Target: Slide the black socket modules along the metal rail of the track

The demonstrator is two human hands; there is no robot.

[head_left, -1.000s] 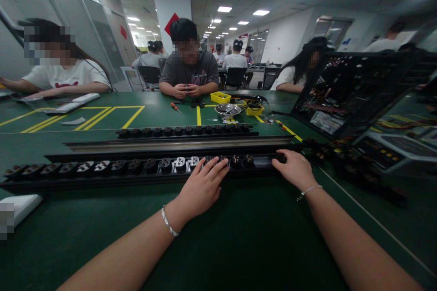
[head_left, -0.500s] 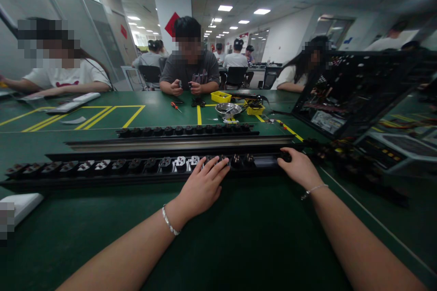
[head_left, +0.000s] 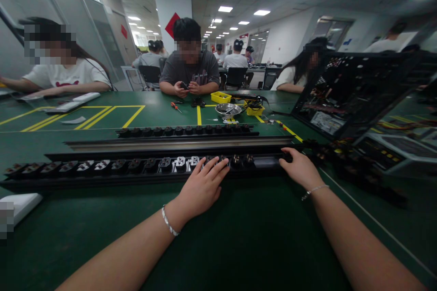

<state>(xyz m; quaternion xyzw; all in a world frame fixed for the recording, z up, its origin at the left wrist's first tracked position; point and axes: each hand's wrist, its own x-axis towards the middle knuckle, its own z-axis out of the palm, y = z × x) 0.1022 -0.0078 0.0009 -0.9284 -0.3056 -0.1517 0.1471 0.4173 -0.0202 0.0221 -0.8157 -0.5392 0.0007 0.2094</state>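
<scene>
A long black rail [head_left: 269,164] lies across the green table with a row of black socket-like modules [head_left: 134,165] in it, several with metal contacts showing and a few white-topped. My left hand [head_left: 205,184] rests over the row with its fingers spread flat across some modules, hiding part of them. At the rail's right end my right hand [head_left: 300,168] has thumb and fingers closed around a small black module [head_left: 287,158], mostly covered by the fingers. Between this module and the nearest ones to the left, a bare stretch of rail shows.
Behind lie another rail [head_left: 177,144] and a second module row [head_left: 187,131]. Farther back are a metal bowl [head_left: 228,109], yellow bins [head_left: 221,97] and a screwdriver [head_left: 176,107]. An open computer case [head_left: 358,95] and power supply [head_left: 403,152] stand right. Co-workers sit around the table.
My two hands stay almost in the same place. Across the table, the co-worker's hands have come closer together around a small dark item.
</scene>
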